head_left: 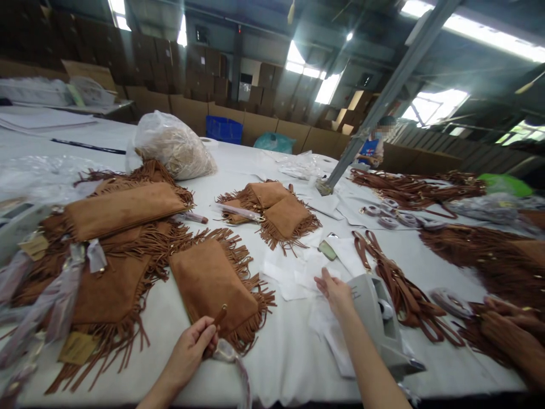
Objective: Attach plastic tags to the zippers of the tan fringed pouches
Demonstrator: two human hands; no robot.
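My left hand (pixel 198 346) pinches the end of a brown strap (pixel 220 316) with a small gold-coloured fitting. From below that hand, a length of strap in clear wrap (pixel 240 369) hangs toward the table's front edge. Just beyond lies a tan fringed bag (pixel 215 278), flat on the table. My right hand (pixel 334 289) is stretched over thin white sheets (pixel 293 272), fingers extended and apart; whether it touches them I cannot tell. Beside my right forearm stands a grey tape dispenser (pixel 377 318).
More fringed bags (pixel 123 210) are piled at left, with others (pixel 276 207) mid-table. Brown straps (pixel 404 295) lie right of the dispenser. A co-worker's hands (pixel 511 324) handle brown fringe at far right. A metal post (pixel 383 96) rises from the table; another person (pixel 370 150) is beyond.
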